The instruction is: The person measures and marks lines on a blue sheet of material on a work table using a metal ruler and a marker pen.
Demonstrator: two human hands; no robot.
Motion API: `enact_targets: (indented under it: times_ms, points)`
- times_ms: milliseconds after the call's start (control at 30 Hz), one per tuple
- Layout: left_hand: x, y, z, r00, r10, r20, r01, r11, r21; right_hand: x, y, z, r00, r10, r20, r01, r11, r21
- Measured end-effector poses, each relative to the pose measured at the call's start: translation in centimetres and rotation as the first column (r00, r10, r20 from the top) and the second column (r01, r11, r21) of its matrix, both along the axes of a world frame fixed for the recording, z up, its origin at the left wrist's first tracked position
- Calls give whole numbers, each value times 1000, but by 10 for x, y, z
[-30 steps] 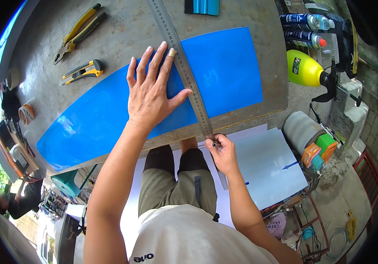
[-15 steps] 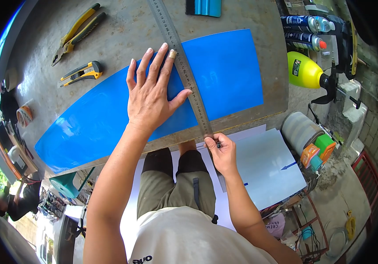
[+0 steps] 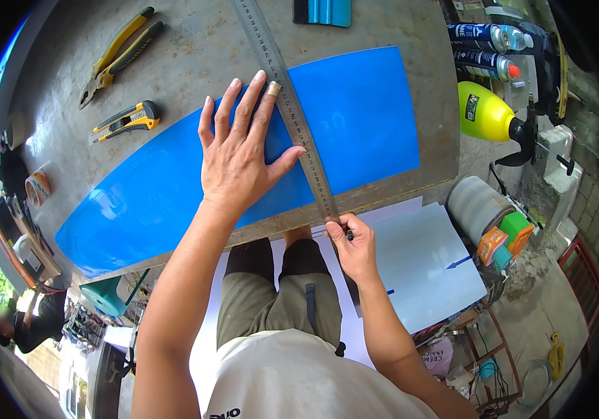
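Observation:
A blue sheet [image 3: 362, 119] with one curved edge lies on the metal table. Across it runs a long steel ruler [image 3: 301, 133], its near end jutting past the table edge. My left hand [image 3: 239, 143] rests flat on the sheet, fingers spread, with the thumb and a taped fingertip touching the ruler's left side. At the near end, my right hand [image 3: 354, 244] pinches the ruler between thumb and fingers. A small black tip, perhaps of a pen, pokes out by those fingers; most of it is hidden.
Yellow-and-black pliers [image 3: 116, 59] and a utility knife [image 3: 126, 121] lie at the upper left. A teal squeegee [image 3: 322, 12] is at the top. Right of the table are spray cans [image 3: 481, 65] and a yellow spray bottle [image 3: 486, 112]. Another person [image 3: 38, 318] is at far left.
Hardly anything differs. The view has shifted slightly, and both hands keep their places on the sheet and ruler.

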State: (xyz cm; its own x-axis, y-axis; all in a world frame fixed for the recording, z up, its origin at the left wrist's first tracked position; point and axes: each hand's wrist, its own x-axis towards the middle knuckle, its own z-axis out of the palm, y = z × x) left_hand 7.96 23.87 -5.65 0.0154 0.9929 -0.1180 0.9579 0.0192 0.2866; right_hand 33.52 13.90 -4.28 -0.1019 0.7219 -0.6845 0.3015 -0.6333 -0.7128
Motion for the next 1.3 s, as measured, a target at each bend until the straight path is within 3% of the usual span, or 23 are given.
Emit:
enact_targets:
  times_ms: [1300]
  points:
    - [-1,1,-1,1000,-2,10,2,1000,2,4,2,2,999,44,-6,-44,999,-10]
